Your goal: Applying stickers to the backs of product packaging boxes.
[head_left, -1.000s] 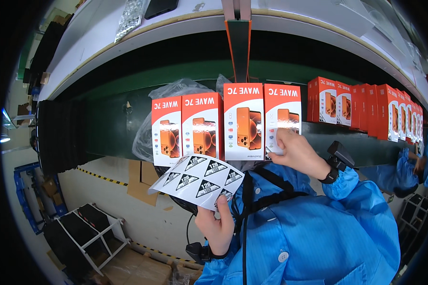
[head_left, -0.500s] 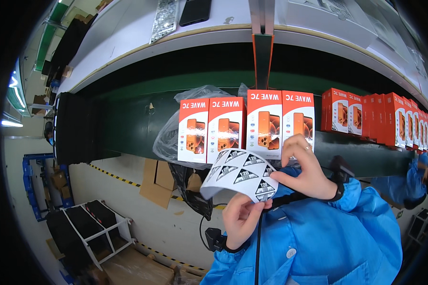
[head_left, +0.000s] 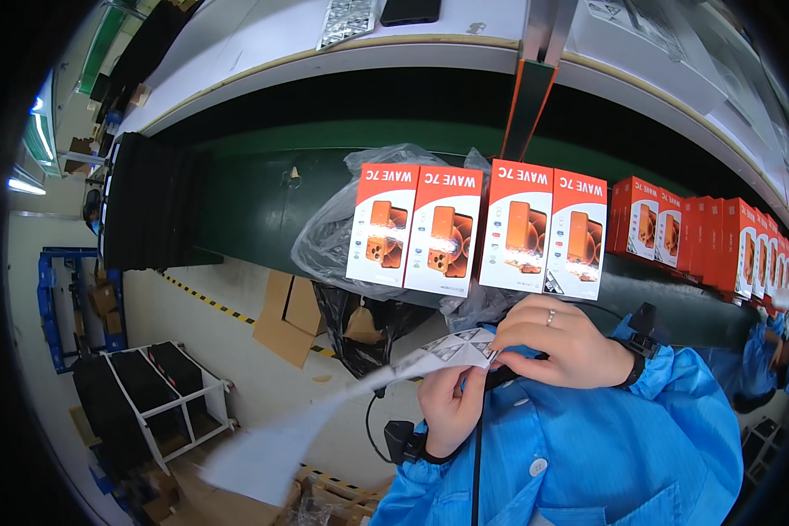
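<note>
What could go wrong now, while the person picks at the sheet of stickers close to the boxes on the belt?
1. The sticker sheet looks blurred and only its end is pinched by the left hand, so the right hand might tear or drop it.
2. The white and orange boxes stand upright at the green belt edge; a bump might topple them.

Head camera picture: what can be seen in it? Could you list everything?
Sticker sheet: one, white with dark triangles, held in both hands, blurred.
Front boxes: four, orange and white, standing on the belt.
Farther boxes: a row, orange, at right; number unclear.
Conveyor belt: one, dark green.
Plastic bag: one, clear, behind the boxes.
Rack: one, white, on the floor at left.
Left hand: below the sheet.
Right hand: ring, dark wristband, pinching the sheet's edge.
</note>
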Demonstrator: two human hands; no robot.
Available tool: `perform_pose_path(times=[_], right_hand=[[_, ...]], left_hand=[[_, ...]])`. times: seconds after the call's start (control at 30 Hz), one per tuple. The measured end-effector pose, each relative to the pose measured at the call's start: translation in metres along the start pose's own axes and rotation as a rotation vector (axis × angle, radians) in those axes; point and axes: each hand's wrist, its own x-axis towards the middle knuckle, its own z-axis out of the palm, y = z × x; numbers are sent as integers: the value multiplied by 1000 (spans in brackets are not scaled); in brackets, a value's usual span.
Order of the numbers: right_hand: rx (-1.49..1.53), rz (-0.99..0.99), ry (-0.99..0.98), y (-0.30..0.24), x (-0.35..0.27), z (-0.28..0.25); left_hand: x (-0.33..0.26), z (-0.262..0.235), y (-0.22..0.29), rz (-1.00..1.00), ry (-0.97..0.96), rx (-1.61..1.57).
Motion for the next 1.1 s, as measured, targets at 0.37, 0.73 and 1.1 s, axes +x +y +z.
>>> perform_pose_path(times=[0.37,0.73,1.1], right_hand=[[82,46,-104,16,18,18],[-6,37,-107,22,26,25],[42,677,-108,83,19,15]], left_hand=[[11,-12,-12,-19,13,-56],[26,-15,-14,9,-14,9],[27,-39,-34,-188,290,8]])
